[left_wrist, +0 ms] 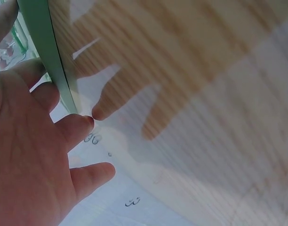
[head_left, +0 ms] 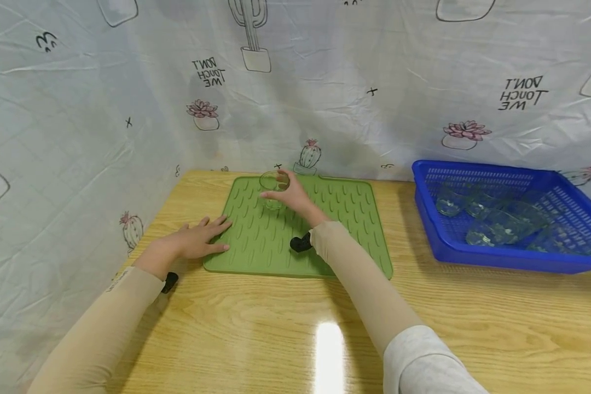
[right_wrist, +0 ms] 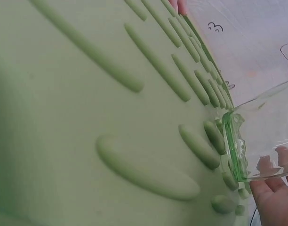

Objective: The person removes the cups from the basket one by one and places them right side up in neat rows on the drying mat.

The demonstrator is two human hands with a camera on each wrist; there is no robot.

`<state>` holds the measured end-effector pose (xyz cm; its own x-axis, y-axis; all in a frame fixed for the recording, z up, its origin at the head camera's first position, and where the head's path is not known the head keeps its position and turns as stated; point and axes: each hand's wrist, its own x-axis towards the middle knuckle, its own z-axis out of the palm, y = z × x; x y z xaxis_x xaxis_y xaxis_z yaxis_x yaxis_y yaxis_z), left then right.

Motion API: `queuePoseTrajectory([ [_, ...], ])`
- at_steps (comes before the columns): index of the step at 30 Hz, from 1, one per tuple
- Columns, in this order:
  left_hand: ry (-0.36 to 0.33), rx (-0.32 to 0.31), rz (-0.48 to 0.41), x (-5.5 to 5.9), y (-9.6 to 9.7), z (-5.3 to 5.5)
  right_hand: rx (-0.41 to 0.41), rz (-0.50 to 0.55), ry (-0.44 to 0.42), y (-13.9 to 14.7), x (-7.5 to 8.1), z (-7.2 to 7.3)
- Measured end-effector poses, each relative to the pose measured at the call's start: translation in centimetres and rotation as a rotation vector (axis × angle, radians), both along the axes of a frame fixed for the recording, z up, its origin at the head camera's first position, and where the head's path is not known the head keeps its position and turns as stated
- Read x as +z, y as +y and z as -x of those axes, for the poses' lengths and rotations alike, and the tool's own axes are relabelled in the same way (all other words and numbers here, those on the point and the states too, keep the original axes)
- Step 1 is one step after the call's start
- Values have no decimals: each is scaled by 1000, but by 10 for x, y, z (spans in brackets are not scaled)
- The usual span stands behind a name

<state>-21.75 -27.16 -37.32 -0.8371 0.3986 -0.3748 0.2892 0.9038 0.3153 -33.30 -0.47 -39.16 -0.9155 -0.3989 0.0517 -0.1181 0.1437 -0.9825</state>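
Observation:
A clear drinking glass (head_left: 273, 204) stands upright over the upper left part of the green ridged mat (head_left: 340, 235). My right hand (head_left: 294, 195) grips it from the right, thumb on the near side and fingers round the far side. In the right wrist view the glass (right_wrist: 266, 127) has its thick base right at the mat's ridges. At the mat's left edge rests my left hand (head_left: 197, 241), its fingers spread and the fingertips on the rim. The left wrist view shows those fingers beside the mat's green edge (left_wrist: 45, 42).
A blue plastic basket (head_left: 435, 241) with several clear glasses (head_left: 502, 227) in it sits on the right of the wooden table (head_left: 236, 323). Patterned sheeting (head_left: 325, 98) hangs behind the table and along its left side.

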Motion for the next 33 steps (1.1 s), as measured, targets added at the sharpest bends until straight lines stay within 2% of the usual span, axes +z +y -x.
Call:
queuePoseTrajectory([
  [12, -2, 1, 9, 4, 0, -2, 32, 1, -1, 2, 1, 3],
  [19, 2, 0, 18, 2, 0, -1, 40, -18, 7, 5, 3, 1],
  [26, 4, -1, 11, 2, 0, -1, 33, -56, -2, 13, 3, 3],
  [33, -1, 2, 7, 4, 0, -1, 64, -62, -11, 22, 5, 3],
])
